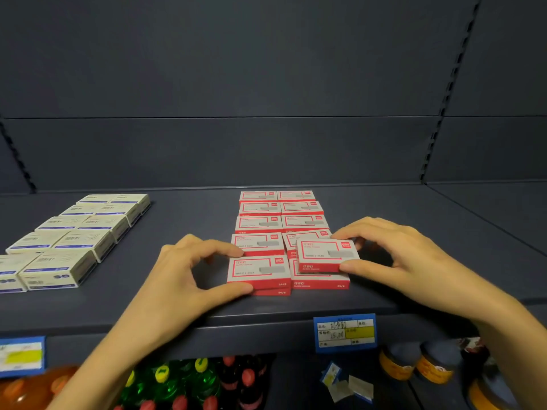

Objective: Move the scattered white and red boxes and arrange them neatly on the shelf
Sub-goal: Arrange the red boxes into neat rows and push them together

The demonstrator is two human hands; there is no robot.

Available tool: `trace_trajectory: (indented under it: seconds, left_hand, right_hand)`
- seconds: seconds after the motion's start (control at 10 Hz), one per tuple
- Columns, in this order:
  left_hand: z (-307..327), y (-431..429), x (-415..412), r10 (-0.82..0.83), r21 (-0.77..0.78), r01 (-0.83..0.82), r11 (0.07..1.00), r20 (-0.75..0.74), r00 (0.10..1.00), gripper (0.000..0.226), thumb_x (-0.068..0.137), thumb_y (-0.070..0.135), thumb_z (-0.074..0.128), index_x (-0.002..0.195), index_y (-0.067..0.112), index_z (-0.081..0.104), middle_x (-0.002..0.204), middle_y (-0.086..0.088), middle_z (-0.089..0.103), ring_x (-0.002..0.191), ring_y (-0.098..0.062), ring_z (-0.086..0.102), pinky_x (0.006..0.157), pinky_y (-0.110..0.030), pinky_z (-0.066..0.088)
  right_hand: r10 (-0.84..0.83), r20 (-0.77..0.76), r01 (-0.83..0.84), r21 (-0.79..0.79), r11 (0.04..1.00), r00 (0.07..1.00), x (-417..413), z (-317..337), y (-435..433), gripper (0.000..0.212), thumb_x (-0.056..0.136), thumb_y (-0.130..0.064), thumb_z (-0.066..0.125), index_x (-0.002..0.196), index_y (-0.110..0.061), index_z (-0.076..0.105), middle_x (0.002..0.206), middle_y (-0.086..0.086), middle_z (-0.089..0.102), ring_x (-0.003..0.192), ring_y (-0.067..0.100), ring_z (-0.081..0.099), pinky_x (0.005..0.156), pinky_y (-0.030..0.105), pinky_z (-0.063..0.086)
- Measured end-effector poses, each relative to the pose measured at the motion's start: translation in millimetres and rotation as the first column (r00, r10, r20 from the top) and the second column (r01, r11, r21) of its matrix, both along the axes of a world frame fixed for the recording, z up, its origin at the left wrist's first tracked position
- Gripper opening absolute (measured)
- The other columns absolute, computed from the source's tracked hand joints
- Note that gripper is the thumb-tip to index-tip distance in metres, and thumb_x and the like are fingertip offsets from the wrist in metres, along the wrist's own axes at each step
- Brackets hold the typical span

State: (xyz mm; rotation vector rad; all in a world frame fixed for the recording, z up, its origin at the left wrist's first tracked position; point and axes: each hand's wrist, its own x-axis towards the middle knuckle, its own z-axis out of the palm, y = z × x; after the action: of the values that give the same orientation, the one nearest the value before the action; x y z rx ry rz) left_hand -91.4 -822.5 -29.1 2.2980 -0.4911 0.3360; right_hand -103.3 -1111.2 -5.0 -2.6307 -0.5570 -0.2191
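Placement step: right hand (396, 255) pinching skewed red-white box (327, 255) atop front-right stack; left hand (183, 267) pinching front-left box (258, 271). Next, prob. square skewed box w/ stack.

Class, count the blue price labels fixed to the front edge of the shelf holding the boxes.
2. One price label hangs on the shelf edge below the right hand; the other is at the far left, partly cut off. Hidden ones seem unlikely.

"24/6" on red box (259, 272)
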Motion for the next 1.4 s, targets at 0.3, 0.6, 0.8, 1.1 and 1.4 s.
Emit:
trace_trajectory:
  seconds: [0.3,0.6,0.8,1.1,1.4]
  left_hand:
    - [1,-4,0,-0.039,-0.028,0.041,0.999,0.090,0.995,0.042,0.052,0.056,0.066,0.088,0.036,0.068,0.096,0.023,0.056,0.102,-0.003,0.049,0.098,-0.032,0.034]
    - [-9,-11,3,-0.102,0.164,0.078,0.983,0.143,0.984,0.091,0.058,0.069,0.061,0.137,0.035,0.031,0.145,0.025,0.028,0.132,0.009,0.022,0.110,-0.015,0.013]
    - [-13,-18,11,-0.119,0.342,0.067,0.937,0.133,0.984,0.094,0.057,0.091,0.019,0.132,0.044,-0.010,0.140,0.032,-0.013,0.128,0.020,-0.013,0.105,-0.003,-0.011]
    - [-8,-24,21,-0.264,-0.452,0.121,0.884,-0.270,0.926,0.078,0.055,0.077,0.060,0.120,0.071,0.020,0.117,0.058,0.035,0.107,0.031,0.038,0.099,-0.003,0.029]
    - [-13,-46,38,-0.406,-0.762,-0.053,0.645,-0.400,0.822,0.040,0.084,0.054,0.043,0.106,0.029,0.066,0.094,0.006,0.075,0.085,-0.012,0.072,0.058,-0.018,0.056]
  right_hand:
    - [-0.010,0.010,0.010,0.041,0.999,1.000,2,-7,8,0.049,0.064,-0.072,0.043,0.107,-0.049,0.051,0.103,-0.032,0.052,0.104,-0.009,0.047,0.081,0.024,0.050]
    - [0.088,-0.015,-0.086,0.095,0.992,0.996,6,-17,17,0.077,0.066,-0.071,0.050,0.136,-0.051,0.026,0.139,-0.042,0.016,0.128,-0.020,0.017,0.101,0.014,0.037]
    - [0.106,-0.143,-0.106,0.004,0.994,0.984,12,-24,23,0.087,0.067,-0.075,0.039,0.137,-0.056,-0.009,0.134,-0.051,-0.017,0.127,-0.027,-0.011,0.114,0.017,0.013]
    - [0.075,-0.274,0.099,0.569,0.816,0.959,16,-25,40,0.062,0.076,-0.059,0.047,0.117,-0.074,0.004,0.085,-0.067,0.037,0.083,-0.036,0.046,0.061,-0.008,0.038]
    - [0.153,-0.448,0.354,0.838,0.415,0.881,30,-36,51,0.048,0.074,-0.055,0.042,0.110,-0.030,0.060,0.094,-0.003,0.075,0.085,0.014,0.072,0.062,0.023,0.059]
